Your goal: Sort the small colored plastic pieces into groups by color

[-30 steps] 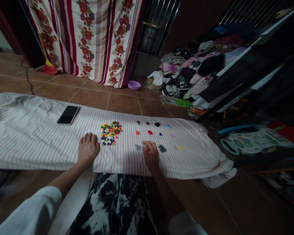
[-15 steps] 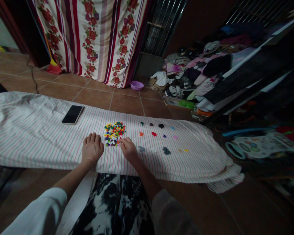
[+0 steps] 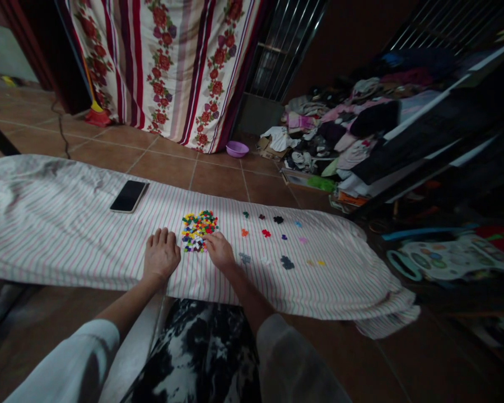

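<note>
A mixed pile of tiny coloured pieces (image 3: 198, 224) lies on the striped cloth (image 3: 88, 240). At its right edge, my right hand (image 3: 220, 251) has thumb and forefinger pinched together; whatever is between them is too small to make out. Left of the pile, my left hand (image 3: 162, 254) rests flat on the cloth with nothing in it. Right of the pile, pieces sit in little one-colour groups, among them black (image 3: 279, 219), red (image 3: 266, 233), orange (image 3: 245, 232), light grey (image 3: 245, 258), dark grey (image 3: 287, 262), pink (image 3: 303, 240) and yellow (image 3: 321, 262).
A phone (image 3: 129, 196) lies on the cloth at the upper left. Beyond the cloth-covered surface are a purple basin (image 3: 237, 149), a floral curtain (image 3: 163, 67), a broom (image 3: 96, 115) and a heap of clothes (image 3: 340, 123). My patterned trousers (image 3: 197, 352) are below the near edge.
My right hand's fingertips have moved slightly away from me along the pile's right edge. My left hand stays flat on the cloth. The whole view has shifted a little.
</note>
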The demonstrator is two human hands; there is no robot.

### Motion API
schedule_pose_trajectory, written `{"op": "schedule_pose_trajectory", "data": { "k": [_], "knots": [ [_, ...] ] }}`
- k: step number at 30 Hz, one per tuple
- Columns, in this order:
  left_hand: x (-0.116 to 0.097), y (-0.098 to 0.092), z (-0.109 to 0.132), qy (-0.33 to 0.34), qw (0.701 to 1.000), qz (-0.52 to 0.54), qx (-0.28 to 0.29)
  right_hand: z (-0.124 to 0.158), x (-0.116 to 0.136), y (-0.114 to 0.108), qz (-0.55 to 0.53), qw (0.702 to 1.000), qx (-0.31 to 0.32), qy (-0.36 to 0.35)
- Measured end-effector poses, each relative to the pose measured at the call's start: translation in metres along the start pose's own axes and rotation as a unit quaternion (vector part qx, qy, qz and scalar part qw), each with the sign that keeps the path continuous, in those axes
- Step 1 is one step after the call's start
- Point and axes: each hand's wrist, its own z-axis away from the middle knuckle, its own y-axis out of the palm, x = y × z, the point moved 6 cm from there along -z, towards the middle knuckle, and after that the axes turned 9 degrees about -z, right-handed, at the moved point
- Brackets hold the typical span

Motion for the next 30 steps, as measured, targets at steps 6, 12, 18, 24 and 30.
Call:
{"op": "schedule_pose_trajectory", "data": {
  "k": [6,12,18,24,30],
  "knots": [
    [0.0,-0.001,-0.001,-0.001,1.0,-0.014,-0.004,-0.004,0.003,0.001,0.034,0.999,0.026,0.01],
    [-0.001,-0.002,-0.001,0.005,1.0,-0.024,0.002,-0.007,0.003,0.0,0.053,0.998,0.025,0.009],
    [-0.001,-0.003,0.0,0.007,1.0,-0.026,-0.002,-0.008,0.001,0.0,0.053,0.998,0.029,0.031],
    [-0.001,-0.003,0.001,0.015,1.0,-0.012,0.003,-0.004,0.001,0.001,0.043,0.997,0.013,0.059],
    [-0.003,-0.006,0.0,0.019,1.0,-0.017,-0.003,0.003,0.0,-0.002,0.009,0.999,-0.029,0.044]
  ]
}}
